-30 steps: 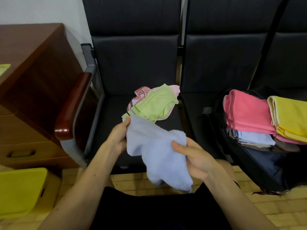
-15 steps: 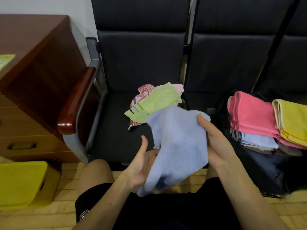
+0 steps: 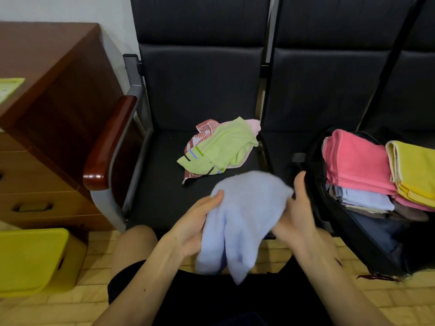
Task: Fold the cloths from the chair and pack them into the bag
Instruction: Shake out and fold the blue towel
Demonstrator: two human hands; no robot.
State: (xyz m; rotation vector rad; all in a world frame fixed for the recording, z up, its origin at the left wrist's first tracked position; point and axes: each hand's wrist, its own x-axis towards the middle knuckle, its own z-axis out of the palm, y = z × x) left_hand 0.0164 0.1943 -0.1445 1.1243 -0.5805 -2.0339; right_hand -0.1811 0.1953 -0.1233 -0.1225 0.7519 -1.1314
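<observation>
Two hands hold the pale blue cloth [image 3: 244, 212] close in front of us, left of the bag [image 3: 336, 220]. Our left hand [image 3: 195, 229] grips its left edge, thumb on top. Our right hand [image 3: 296, 212] grasps its right edge and lies nearer the bag, just beside the rim. The cloth hangs bunched, long axis running toward us, not yet folded flat. Farther left of the bag, the green cloth heap [image 3: 221, 149] lies on the chair seat [image 3: 160, 184]. We judge that folding comes first, then a short rightward carry.
</observation>
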